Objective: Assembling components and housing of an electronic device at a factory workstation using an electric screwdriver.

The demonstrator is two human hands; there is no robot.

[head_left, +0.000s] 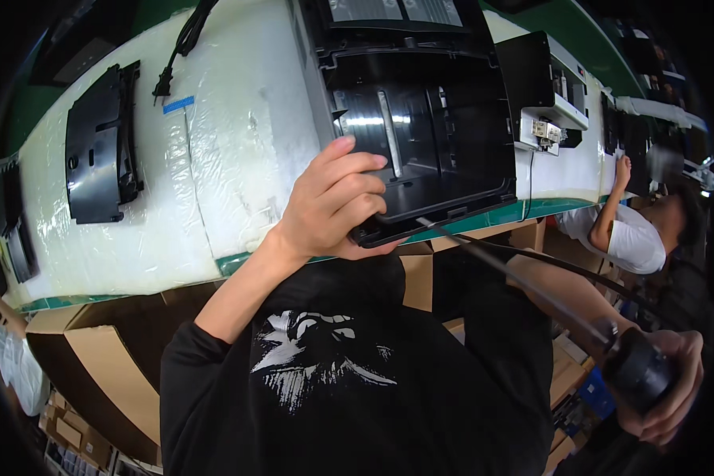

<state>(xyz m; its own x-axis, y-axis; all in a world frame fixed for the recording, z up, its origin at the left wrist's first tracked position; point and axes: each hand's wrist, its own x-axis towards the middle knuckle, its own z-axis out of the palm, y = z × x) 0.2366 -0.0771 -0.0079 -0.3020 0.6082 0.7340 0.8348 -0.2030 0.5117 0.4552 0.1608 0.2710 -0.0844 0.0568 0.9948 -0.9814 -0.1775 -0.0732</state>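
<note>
A black plastic housing (460,190), open toward me with ribs and slots inside, stands at the table's near edge. My left hand (337,198) is closed around its near left corner, fingers over the rim and thumb underneath. Low at the right, my right hand (674,381) wraps round the black body of a power screwdriver (639,369). Its long thin shaft slants up to the left, and the tip meets or nearly meets the housing's near edge; contact is unclear.
Left of the housing are a black plastic panel (99,151) and a black plug cord (164,83) on the plastic-wrapped padding (246,151). A device with exposed parts (551,127) stands right. Farther right sits a person in a white shirt (631,242). Cardboard boxes (111,365) stand below.
</note>
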